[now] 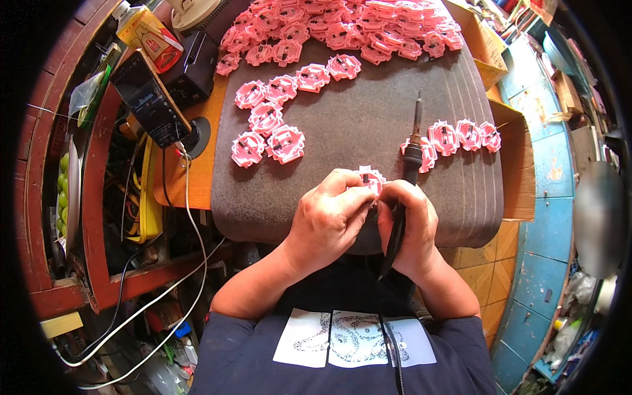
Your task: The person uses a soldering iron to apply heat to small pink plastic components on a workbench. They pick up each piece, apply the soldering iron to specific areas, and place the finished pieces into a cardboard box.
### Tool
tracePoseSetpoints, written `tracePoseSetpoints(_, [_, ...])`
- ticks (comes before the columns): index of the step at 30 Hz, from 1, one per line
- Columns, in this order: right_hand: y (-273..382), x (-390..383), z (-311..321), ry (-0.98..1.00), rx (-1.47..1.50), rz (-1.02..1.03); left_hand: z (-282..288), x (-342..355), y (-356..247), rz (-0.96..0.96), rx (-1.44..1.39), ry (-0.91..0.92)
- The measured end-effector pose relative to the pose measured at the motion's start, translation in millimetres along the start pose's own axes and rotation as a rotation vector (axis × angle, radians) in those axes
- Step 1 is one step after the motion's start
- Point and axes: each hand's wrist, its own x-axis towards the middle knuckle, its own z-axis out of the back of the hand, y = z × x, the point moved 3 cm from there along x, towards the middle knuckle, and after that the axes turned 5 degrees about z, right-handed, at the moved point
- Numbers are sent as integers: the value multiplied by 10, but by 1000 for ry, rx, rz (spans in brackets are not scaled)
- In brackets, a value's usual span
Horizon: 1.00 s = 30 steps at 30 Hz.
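My left hand (332,214) pinches a small pink plastic part (372,176) near the front edge of the dark grey mat. My right hand (416,220) has a soldering iron (413,157) lodged in it, metal tip pointing away from me and the black cord trailing down past the palm. The fingertips of that hand meet the left ones at the pink part's near side. What lies between the fingertips is hidden. Just right of the iron, a row of similar pink parts (444,137) lies on the mat (355,118), one partly behind the iron.
A large heap of pink parts (342,26) covers the mat's far end, with several more (266,118) at left. A phone (150,99) on a stand, a yellow bottle (148,36) and white cables (197,224) are on the left. Cardboard boxes (517,158) adjoin the right edge.
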Motion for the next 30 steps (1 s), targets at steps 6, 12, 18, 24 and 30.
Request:
tracePoseSetpoints(6, [49, -49, -4, -117, -34, 90, -8, -3, 14, 44, -28, -28])
tracePoseSetpoints(12, [82, -111, -38, -23, -85, 253, 3, -11, 4, 78, 21, -48])
tracePoseSetpoints(18, [76, -86, -47, -13, -90, 197, -20, -29, 33, 37, 30, -103])
tracePoseSetpoints(24, [34, -91, -48, 20, -57, 143, -9, -24, 13, 43, 10, -88])
tracePoseSetpoints(30, [21, -152, 77, -72, 51, 187, -8, -2, -36, -7, 84, -80])
